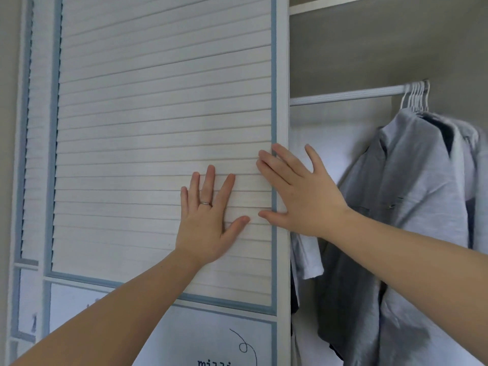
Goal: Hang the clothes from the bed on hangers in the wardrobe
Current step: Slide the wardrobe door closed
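White slatted wardrobe door (158,114), blue-trimmed, cut-off lettering (214,362) "mi…" below the left hand (208,223); grey clothes (412,196) right of the right hand (298,196), on thin white hangers (416,97) along a ribbed rail (343,95); both hands apart, pressed flat on the door, fingers spread, left ringed.

The door (158,114) is matt white, ridged with slats and faintly grained like wood. The rail (343,95) looks like ribbed, dull metal. The clothes (412,180) are soft grey cloth. A ring (206,203) shines, metallic.
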